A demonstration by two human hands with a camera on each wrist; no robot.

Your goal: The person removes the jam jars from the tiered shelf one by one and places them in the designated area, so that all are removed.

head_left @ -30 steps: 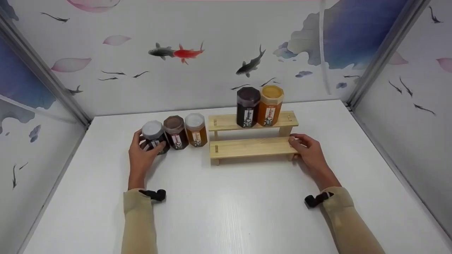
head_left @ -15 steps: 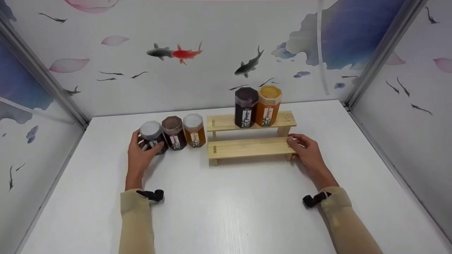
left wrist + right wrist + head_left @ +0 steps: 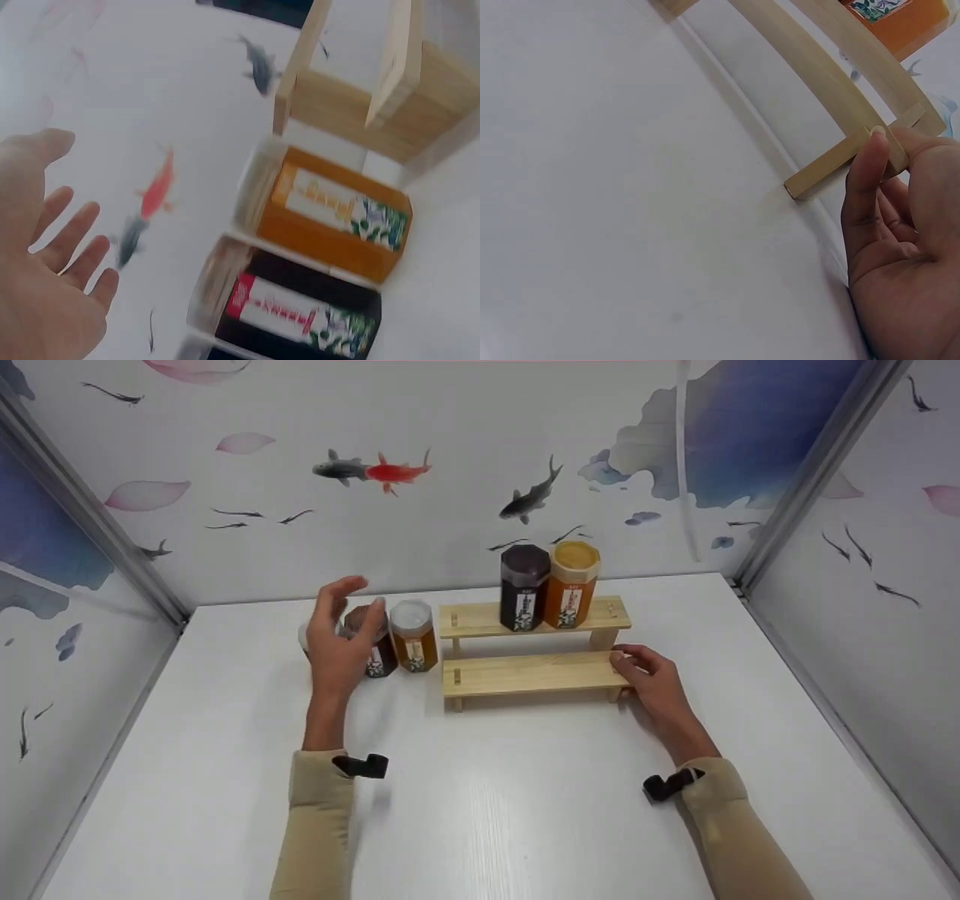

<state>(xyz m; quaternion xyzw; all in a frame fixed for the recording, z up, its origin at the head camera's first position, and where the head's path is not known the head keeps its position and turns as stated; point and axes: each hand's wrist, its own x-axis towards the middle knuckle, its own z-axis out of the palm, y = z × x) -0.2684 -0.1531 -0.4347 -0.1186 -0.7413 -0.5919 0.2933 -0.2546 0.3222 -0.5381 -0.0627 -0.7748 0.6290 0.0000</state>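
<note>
My left hand (image 3: 341, 649) is raised above the row of jars, its fingers spread and holding nothing. It partly covers the brown-lidded dark jar (image 3: 381, 656) and nearly all of the leftmost white-lidded jar (image 3: 304, 636). Beside them stands an amber jar with a whitish lid (image 3: 415, 641). In the left wrist view the hand (image 3: 52, 262) is apart from the amber jar (image 3: 334, 214) and dark jar (image 3: 300, 304). My right hand (image 3: 660, 690) pinches the right end of the lower shelf of the wooden rack (image 3: 532, 673); the right wrist view shows that hand (image 3: 900, 240) at the shelf end.
On the rack's upper shelf stand a dark jar (image 3: 525, 589) and an orange jar with a yellow lid (image 3: 574, 585), side by side. A white table (image 3: 480, 787) lies beneath. Printed panels with fish and petals rise at the back and both sides.
My left hand has let go of the leftmost jar and moved up and to the right. My right hand keeps its place on the rack.
</note>
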